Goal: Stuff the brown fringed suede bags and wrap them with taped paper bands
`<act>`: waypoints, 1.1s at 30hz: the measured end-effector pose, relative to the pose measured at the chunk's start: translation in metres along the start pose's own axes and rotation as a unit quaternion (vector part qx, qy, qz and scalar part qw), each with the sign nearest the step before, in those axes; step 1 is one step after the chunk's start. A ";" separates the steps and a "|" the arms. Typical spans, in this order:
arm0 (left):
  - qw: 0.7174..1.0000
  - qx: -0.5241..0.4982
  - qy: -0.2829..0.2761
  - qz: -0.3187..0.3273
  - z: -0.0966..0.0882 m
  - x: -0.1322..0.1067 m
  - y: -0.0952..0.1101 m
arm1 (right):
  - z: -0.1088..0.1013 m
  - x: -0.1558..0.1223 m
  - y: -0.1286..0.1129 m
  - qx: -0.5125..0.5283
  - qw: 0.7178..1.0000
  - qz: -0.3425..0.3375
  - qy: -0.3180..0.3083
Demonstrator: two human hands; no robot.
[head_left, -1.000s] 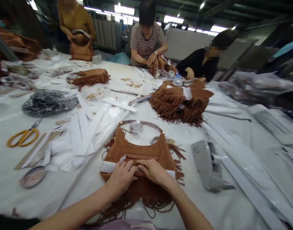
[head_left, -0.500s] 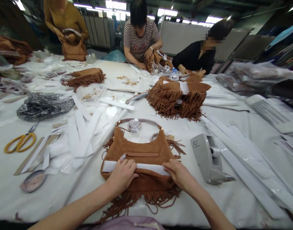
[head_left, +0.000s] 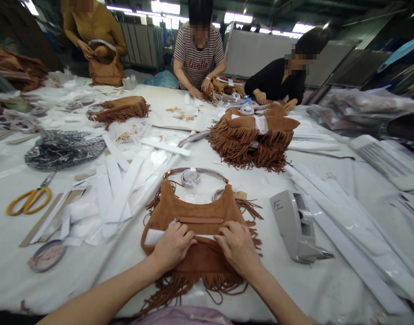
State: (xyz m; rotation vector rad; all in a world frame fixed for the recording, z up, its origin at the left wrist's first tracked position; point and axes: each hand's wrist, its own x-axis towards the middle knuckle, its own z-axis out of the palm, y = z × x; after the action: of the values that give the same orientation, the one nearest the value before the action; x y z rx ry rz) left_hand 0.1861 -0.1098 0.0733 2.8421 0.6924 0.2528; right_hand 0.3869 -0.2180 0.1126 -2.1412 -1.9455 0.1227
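Note:
A brown suede handbag point(head_left: 196, 211) with long fringe lies flat in front of me, its handle pointing away. Across its lower half runs a white strip point(head_left: 154, 236), largely covered by my hands and a fold of suede. My left hand point(head_left: 173, 246) has its fingers curled over the strip and the suede edge, left of the middle. Over the right part, my right hand point(head_left: 237, 246) bends its fingers onto the same edge, closed on the suede. A wrapped bundle point(head_left: 190, 177) sits inside the handle's loop.
To the right stands a grey tape dispenser point(head_left: 293, 225) beside long white strips point(head_left: 349, 243). Yellow-handled scissors point(head_left: 29, 201), a tape roll point(head_left: 46, 256) and paper strips point(head_left: 114, 187) lie left. Stacked fringed bags point(head_left: 254, 135) are beyond; several co-workers point(head_left: 198, 58) stand across the table.
My right hand has moved inward to the left along the strip, and the suede now folds over more of it. My left hand stays nearly in place.

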 end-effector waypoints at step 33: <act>0.993 -0.038 0.067 0.094 0.016 -0.019 -0.017 | 0.048 0.053 0.011 0.172 0.985 0.008 0.001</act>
State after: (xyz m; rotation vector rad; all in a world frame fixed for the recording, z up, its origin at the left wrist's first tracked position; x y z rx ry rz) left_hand 0.1651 -0.1063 0.0510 2.8384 0.4286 0.4938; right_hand 0.3922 -0.1605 0.0693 -1.9284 -1.7540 0.4259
